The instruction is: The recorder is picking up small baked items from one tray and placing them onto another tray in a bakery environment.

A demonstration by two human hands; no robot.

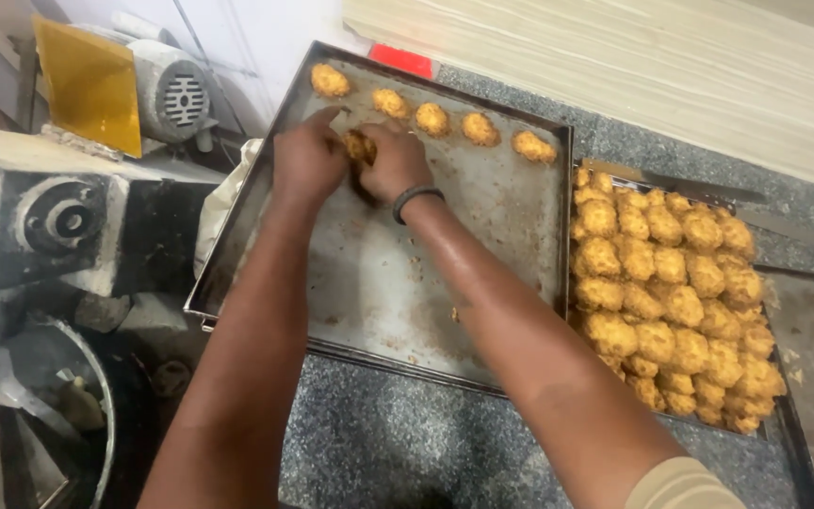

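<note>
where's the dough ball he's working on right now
In the head view, the dough ball sits between the left hand and right hand, upper left of the metal tray, below the row of five balls.

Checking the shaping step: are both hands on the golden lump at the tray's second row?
Touching. The head view shows the left hand and right hand closed on the golden lump from both sides, above the metal tray.

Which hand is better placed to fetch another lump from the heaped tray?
Probably the right hand: the heaped tray of golden lumps lies on its side, while the left hand sits over the far side of the baking tray.
</note>
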